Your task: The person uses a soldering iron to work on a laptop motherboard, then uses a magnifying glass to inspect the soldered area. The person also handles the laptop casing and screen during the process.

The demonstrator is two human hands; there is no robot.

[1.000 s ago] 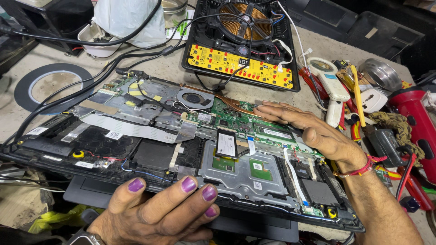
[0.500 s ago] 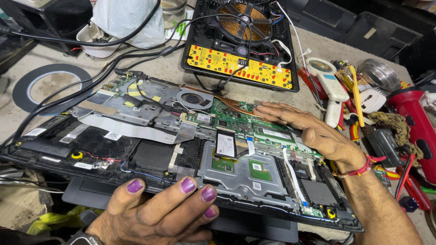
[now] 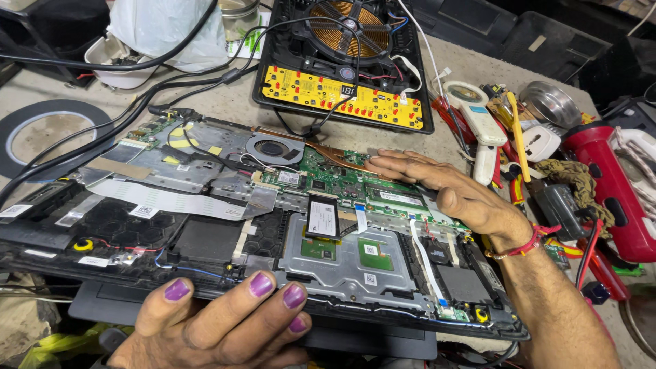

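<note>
My left hand point(image 3: 219, 321) lies flat on the open laptop's point(image 3: 273, 239) front edge, my right hand point(image 3: 444, 191) flat on its green board point(image 3: 342, 181), both grasping nothing; I think it's stiff, fragile, best held by the edges.

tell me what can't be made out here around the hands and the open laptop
Head view only:
- Left hand: wrist cut off by the bottom edge.
- Open laptop: its front edge is hidden under the left hand's fingers.
- Green board: partly covered by the right hand.
- Board markings: too small to tell.
</note>
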